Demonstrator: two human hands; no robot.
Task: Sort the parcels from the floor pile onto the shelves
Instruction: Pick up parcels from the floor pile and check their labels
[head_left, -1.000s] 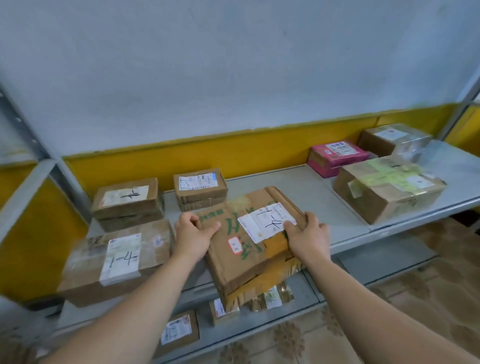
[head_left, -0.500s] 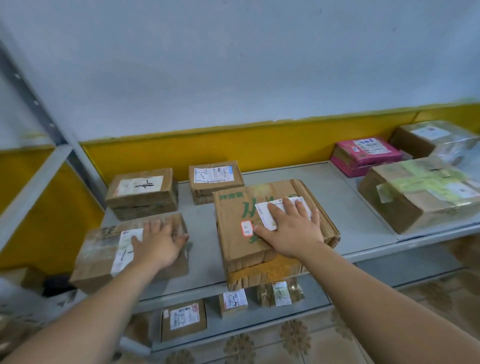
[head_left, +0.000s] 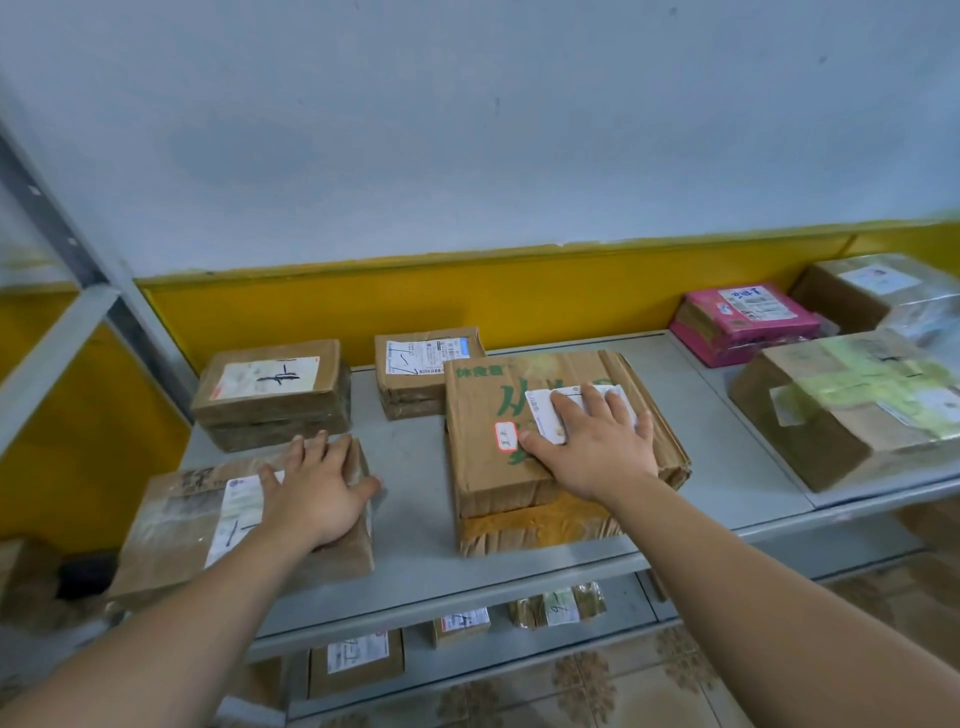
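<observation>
A flat brown cardboard parcel with green lettering (head_left: 483, 457) lies on the grey metal shelf (head_left: 415, 551), near its front edge. My right hand (head_left: 587, 441) rests flat on top of it, palm down, fingers spread over its white label. My left hand (head_left: 317, 488) lies flat on a taped brown parcel (head_left: 176, 525) at the shelf's front left, covering part of its label. Neither hand grips anything.
Two smaller brown parcels (head_left: 270, 389) (head_left: 421, 369) stand at the back of the shelf. To the right are a pink parcel (head_left: 743, 322), a large parcel with green tape (head_left: 852, 405) and a wrapped box (head_left: 878, 291). Small parcels (head_left: 358, 660) sit on the lower shelf. A shelf post (head_left: 62, 234) rises at left.
The green-lettered parcel was set down flat on the shelf and pushed back. My left hand left it and moved onto the taped parcel; my right hand now lies on top.
</observation>
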